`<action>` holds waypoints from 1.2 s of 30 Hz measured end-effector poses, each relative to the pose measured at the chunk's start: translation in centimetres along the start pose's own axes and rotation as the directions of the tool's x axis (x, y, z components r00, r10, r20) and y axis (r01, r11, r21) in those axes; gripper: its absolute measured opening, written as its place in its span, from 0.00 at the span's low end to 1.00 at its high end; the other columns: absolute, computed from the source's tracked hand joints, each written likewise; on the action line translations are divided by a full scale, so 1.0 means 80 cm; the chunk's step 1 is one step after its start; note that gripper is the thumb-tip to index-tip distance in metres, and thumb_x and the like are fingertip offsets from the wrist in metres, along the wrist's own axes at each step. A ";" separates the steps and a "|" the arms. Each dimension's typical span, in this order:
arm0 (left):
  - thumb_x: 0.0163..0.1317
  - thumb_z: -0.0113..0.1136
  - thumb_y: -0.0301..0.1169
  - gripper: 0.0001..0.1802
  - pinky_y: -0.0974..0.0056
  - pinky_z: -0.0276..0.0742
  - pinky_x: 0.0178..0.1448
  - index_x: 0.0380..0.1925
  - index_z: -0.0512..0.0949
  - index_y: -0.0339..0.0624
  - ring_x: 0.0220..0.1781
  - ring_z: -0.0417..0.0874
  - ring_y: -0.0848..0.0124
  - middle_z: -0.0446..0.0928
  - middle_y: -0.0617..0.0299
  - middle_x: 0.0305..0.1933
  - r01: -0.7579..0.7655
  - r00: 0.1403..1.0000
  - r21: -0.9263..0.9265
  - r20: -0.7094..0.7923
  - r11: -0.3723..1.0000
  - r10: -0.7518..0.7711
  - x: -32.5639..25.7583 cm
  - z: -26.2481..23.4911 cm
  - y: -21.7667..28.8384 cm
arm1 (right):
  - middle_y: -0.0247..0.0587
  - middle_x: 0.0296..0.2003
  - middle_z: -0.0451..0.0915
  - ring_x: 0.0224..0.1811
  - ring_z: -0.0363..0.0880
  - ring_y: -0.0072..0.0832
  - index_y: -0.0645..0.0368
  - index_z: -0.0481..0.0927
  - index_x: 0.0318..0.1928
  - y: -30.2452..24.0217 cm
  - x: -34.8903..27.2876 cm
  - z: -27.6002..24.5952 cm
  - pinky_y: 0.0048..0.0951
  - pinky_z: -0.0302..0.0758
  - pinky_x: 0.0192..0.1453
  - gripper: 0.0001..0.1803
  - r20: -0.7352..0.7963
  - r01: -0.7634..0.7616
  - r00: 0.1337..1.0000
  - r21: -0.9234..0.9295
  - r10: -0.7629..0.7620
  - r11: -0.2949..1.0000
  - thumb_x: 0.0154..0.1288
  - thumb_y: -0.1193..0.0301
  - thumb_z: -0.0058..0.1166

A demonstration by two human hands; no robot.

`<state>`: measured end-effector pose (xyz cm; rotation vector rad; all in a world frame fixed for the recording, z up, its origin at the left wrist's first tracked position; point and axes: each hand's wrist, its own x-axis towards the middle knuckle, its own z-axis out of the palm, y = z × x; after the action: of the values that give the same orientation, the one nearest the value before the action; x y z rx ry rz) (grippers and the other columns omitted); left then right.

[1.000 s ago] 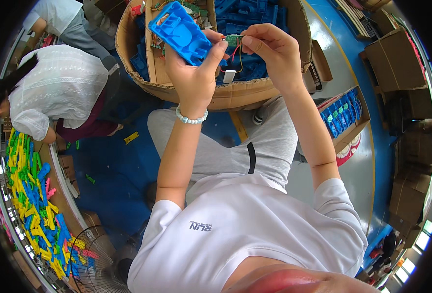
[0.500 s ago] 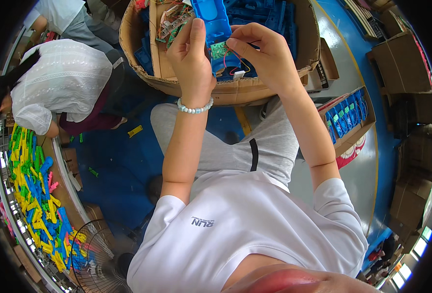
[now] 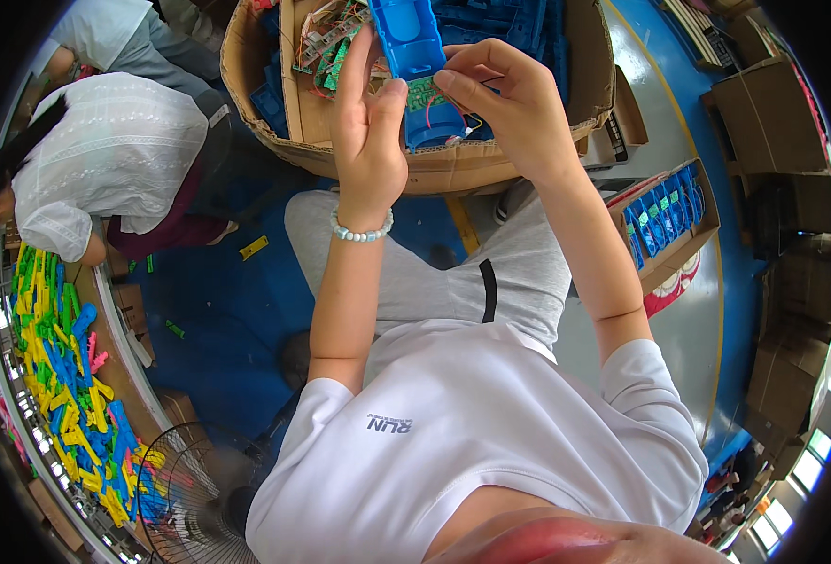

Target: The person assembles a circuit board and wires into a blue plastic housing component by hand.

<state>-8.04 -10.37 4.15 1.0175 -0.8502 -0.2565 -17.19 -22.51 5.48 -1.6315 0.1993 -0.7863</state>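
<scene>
We hold the blue plastic housing [image 3: 417,58] upright in our left hand [image 3: 368,141], with the fingers closed around its left side and the thumb pressing its lower front, so that its open face turns to us and stays steady above the big cardboard box [image 3: 453,164] at the far side. Our right hand [image 3: 519,113] pinches the small green circuit board [image 3: 425,91] with red wires between thumb and fingertips, right against the lower part of the housing, probably because there it can sit inside. A smaller box of blue parts [image 3: 664,221] stands to the right, near for reaching.
</scene>
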 end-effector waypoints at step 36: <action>0.71 0.45 0.24 0.27 0.63 0.86 0.45 0.70 0.60 0.36 0.46 0.84 0.69 0.75 0.51 0.61 -0.003 1.000 -0.310 0.024 0.951 0.011 0.001 0.022 0.018 | 0.39 0.42 0.83 0.46 0.80 0.21 0.63 0.80 0.46 -0.007 -0.006 -0.032 0.28 0.84 0.44 0.13 -0.073 0.021 0.997 0.113 -0.013 0.993 0.64 0.71 0.64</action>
<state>-9.54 -10.79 5.82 0.7185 -0.8065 -0.3853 -19.20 -24.21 5.88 -1.5001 0.1882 -0.8556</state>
